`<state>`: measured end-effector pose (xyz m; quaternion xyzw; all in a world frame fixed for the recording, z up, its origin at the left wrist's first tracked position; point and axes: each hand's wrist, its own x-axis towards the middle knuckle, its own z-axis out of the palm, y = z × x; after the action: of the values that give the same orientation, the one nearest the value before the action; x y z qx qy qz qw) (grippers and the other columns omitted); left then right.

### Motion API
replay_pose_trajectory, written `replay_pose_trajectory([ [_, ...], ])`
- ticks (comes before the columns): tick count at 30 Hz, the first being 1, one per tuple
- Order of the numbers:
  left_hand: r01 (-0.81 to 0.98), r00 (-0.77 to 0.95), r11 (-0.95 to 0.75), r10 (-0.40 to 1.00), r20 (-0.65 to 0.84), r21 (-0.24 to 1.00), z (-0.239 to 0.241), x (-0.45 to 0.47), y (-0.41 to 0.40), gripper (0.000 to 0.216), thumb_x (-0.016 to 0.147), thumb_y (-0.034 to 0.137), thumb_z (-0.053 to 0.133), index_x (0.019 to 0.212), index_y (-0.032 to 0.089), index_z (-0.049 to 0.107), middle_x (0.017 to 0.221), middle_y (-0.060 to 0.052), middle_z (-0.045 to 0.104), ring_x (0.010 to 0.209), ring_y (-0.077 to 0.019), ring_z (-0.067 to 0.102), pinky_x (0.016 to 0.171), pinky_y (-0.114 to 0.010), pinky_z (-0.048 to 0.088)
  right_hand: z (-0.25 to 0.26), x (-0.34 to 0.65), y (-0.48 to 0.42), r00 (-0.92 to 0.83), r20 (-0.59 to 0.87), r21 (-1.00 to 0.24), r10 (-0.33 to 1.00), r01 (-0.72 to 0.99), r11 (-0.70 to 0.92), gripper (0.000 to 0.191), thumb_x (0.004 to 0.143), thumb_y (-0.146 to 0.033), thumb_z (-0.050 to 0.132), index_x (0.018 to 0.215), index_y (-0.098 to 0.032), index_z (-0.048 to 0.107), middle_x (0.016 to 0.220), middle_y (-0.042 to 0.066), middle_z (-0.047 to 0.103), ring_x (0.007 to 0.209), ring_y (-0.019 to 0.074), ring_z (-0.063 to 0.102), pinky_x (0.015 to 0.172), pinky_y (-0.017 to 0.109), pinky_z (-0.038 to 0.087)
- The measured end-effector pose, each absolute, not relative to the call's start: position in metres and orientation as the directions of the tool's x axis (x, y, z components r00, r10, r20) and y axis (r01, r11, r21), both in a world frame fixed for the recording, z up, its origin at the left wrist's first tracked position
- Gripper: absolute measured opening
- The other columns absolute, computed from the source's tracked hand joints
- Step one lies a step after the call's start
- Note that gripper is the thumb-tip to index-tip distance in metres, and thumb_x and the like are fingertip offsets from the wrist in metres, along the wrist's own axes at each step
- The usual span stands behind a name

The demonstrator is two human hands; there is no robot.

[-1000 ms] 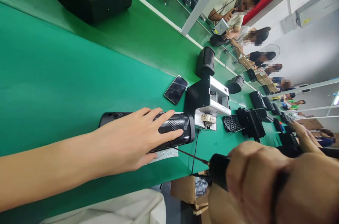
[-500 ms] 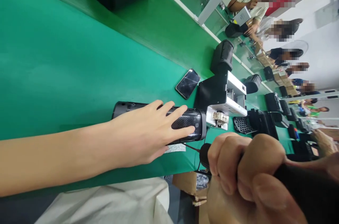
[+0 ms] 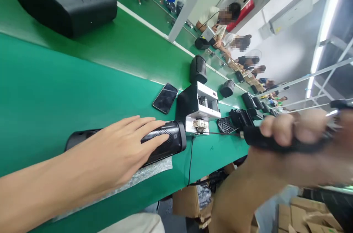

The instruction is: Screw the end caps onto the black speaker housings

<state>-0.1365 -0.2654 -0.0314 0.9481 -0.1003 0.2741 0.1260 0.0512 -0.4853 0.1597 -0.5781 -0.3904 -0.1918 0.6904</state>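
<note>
My left hand [image 3: 124, 144] lies over a long black speaker [image 3: 176, 139], fingers curved across its top and holding it on the green bench. A perforated grille shows beside the index finger. Crinkled clear wrap [image 3: 154, 170] sticks out beneath the speaker. In my right hand [image 3: 292, 133], blurred by motion, is a black electric screwdriver [image 3: 256, 139]. Its thin shaft points left toward the front of a black-and-white screw feeder [image 3: 211, 110]. Whether the tip touches the feeder, I cannot tell.
A phone [image 3: 166, 98] lies behind the speaker. A large black speaker shell [image 3: 91, 9] stands at the far left. Black grille parts [image 3: 227, 124] sit right of the feeder. A cable [image 3: 191, 159] hangs over the edge above a cardboard box [image 3: 186, 201]. People work along the line.
My right hand has lifted the screwdriver up and to the right, and its shaft now lines up with the feeder. The view has swung right; my left hand stays on the speaker.
</note>
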Motion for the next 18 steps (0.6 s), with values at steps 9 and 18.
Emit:
replay_pose_trajectory([
  [9,-0.223,0.887,-0.925,-0.061,0.458,0.307,-0.044,-0.142,-0.261,0.073,0.111,0.009,0.061,0.174,0.039,0.08,0.18,-0.007,0.081,0.151,-0.0372,0.086,0.111,-0.051,0.075,0.118,0.112,-0.459,0.731,0.671,-0.733,0.122,0.63,0.256,0.043,0.096,-0.028,0.101,0.126,-0.029,0.07,0.069,-0.015,0.058,0.047,0.0116,0.045,0.047,0.022,0.049],
  [18,-0.202,0.898,-0.941,-0.067,0.436,0.273,-0.02,-0.137,-0.267,0.058,0.117,0.01,0.053,0.161,0.027,0.085,0.169,-0.015,0.087,0.135,-0.0381,0.093,0.1,-0.053,0.078,0.126,0.047,-0.512,0.81,0.498,-0.86,0.31,0.415,0.297,0.044,0.086,-0.013,0.098,0.12,-0.032,0.079,0.063,-0.015,0.054,0.036,0.0117,0.03,0.038,0.023,0.045],
])
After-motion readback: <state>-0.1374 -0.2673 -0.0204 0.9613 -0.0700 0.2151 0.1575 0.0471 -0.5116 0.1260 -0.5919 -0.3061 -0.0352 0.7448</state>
